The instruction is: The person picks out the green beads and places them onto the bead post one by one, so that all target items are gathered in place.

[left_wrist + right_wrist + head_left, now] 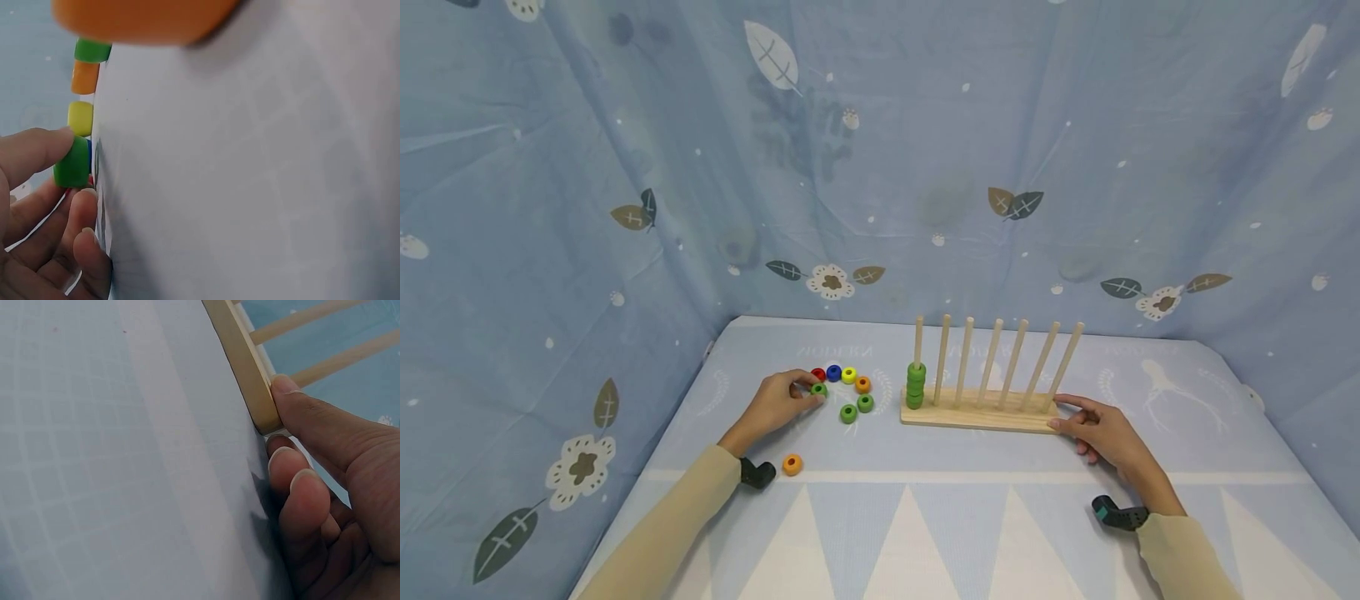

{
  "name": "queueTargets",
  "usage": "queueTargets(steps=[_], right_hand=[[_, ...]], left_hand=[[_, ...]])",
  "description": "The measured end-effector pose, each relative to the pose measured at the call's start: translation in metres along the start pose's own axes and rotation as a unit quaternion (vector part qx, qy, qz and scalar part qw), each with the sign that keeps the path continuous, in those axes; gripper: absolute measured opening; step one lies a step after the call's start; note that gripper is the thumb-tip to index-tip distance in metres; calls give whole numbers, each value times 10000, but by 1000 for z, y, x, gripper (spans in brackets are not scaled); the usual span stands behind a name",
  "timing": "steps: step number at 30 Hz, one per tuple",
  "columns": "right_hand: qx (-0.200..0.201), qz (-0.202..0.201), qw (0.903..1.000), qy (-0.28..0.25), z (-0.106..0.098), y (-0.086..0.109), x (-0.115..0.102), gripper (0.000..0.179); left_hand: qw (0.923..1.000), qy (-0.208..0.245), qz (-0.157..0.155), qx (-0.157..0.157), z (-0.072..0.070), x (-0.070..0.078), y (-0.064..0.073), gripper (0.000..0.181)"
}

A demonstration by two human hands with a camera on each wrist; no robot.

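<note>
My left hand (778, 404) pinches a green bead (818, 390) between thumb and fingers, low over the table at the left of the loose beads. In the left wrist view the same green bead (72, 164) sits under the thumb tip. My right hand (1105, 433) grips the right end of a wooden peg rack (977, 418), its thumb on the base in the right wrist view. The rack has a row of several upright pegs. Green beads (915, 385) are stacked on its leftmost peg; the other pegs carry none.
Around the left fingertips lie loose beads: red (817, 374), blue (833, 373), yellow (849, 375), orange (862, 384) and two green (848, 413). Another orange bead (792, 464) lies nearer, beside the left wrist's camera. A patterned blue cloth (925, 167) hangs behind the table.
</note>
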State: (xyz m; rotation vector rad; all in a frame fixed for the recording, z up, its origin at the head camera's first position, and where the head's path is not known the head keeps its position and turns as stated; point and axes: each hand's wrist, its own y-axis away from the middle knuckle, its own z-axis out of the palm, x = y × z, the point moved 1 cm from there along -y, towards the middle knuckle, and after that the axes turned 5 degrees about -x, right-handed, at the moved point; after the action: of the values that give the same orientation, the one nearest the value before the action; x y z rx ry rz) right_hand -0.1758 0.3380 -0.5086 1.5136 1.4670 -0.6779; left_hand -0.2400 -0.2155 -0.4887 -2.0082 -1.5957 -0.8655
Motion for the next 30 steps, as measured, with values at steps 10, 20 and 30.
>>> queueTargets(steps=[10, 20, 30], right_hand=[[-18, -40, 10000, -81, 0, 1, -2, 71], [-28, -25, 9999, -144, 1, 2, -2, 71], [-13, -23, 10000, -62, 1, 2, -2, 72]], left_hand=[[9999, 29, -4, 138, -4, 5, 3, 34], [9992, 90, 329, 187, -5, 11, 5, 32], [9988, 79, 462, 152, -5, 20, 7, 34]])
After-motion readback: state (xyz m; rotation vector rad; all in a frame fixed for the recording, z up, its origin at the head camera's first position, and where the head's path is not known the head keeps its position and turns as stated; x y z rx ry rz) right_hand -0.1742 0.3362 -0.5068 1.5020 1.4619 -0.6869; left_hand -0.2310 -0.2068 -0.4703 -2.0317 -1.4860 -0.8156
